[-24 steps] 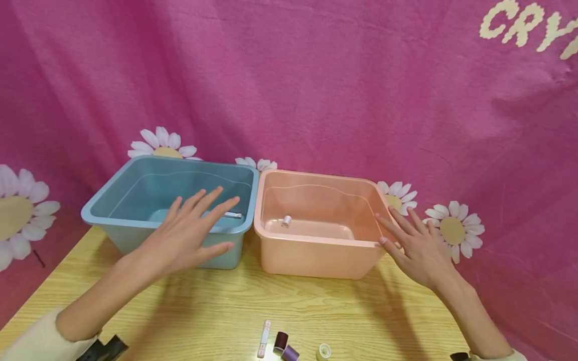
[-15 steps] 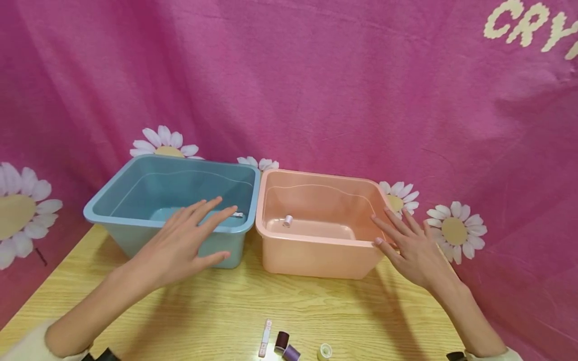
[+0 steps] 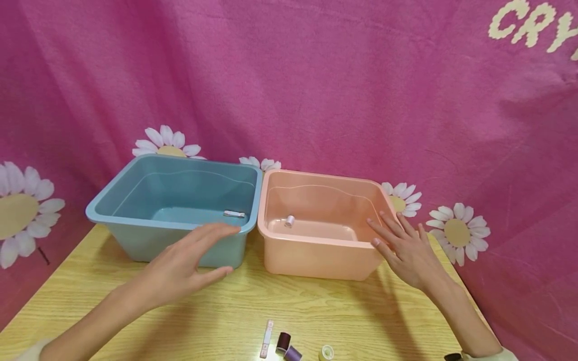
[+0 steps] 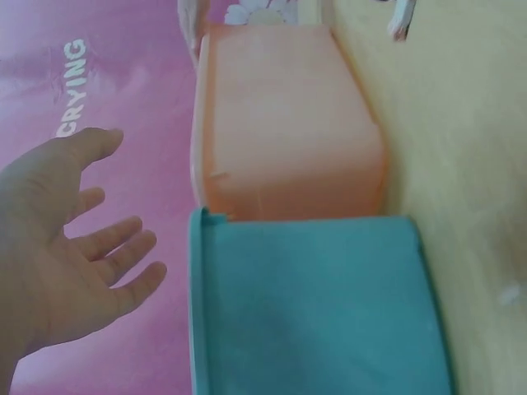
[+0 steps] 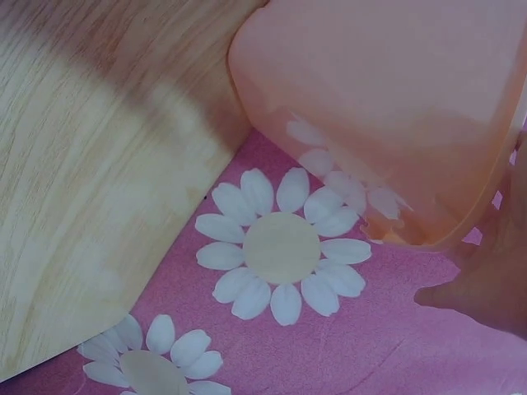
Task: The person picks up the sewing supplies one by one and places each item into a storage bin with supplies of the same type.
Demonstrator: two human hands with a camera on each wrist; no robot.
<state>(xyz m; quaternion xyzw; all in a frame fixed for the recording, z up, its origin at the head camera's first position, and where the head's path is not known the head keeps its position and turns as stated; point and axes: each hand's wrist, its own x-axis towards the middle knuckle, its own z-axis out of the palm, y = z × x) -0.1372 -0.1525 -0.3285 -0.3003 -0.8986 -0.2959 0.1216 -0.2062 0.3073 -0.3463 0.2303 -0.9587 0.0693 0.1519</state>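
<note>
My left hand point(image 3: 180, 268) hovers in front of the blue bin point(image 3: 149, 240), fingers extended and thumb apart, holding nothing. The left wrist view shows this hand point(image 4: 74, 247) apart from the bins. My right hand point(image 3: 411, 253) is spread at the right front corner of the peach bin point(image 3: 316, 260); whether the fingertips touch its rim I cannot tell. A pale thread spool point(image 3: 289, 220) lies inside the peach bin. Inside the blue bin is a narrow whitish strip point(image 3: 234, 214), too small to identify.
Near the table's point(image 3: 316, 306) front lie a white strip with pink ends point(image 3: 267, 339), a dark brown thread spool point(image 3: 283, 342), a purple one point(image 3: 293, 353) and a pale yellow one point(image 3: 326, 352). A pink curtain point(image 3: 316, 90) with printed daisies hangs close behind the bins.
My left hand has drawn down and back from over the blue bin, uncovering the strip inside. My right hand has shifted slightly left. The bins and spools have stayed put.
</note>
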